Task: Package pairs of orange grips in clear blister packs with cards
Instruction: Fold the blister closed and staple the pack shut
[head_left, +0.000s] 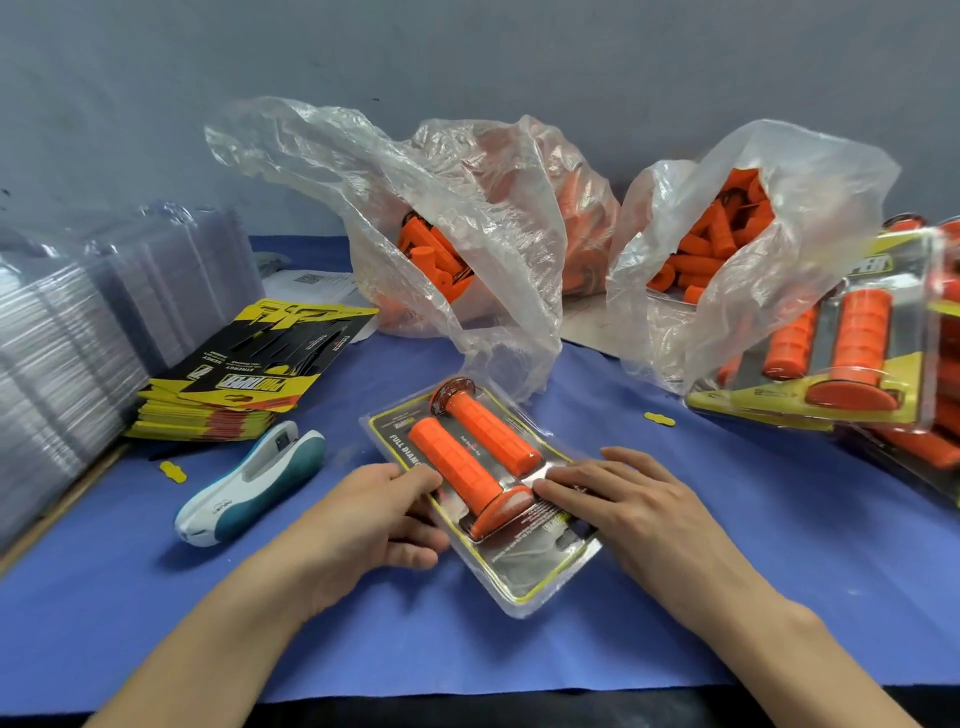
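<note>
A clear blister pack with a black and yellow card inside lies on the blue table in front of me. Two orange grips sit side by side in it. My left hand grips the pack's left edge, thumb underneath and fingers over the top beside the nearer grip. My right hand lies flat on the pack's right side, its straight fingers pressing the plastic next to the grip's flange.
A white and teal stapler lies to the left. Behind it is a stack of printed cards and stacks of empty blister shells. Two plastic bags of loose orange grips stand at the back. Finished packs pile at the right.
</note>
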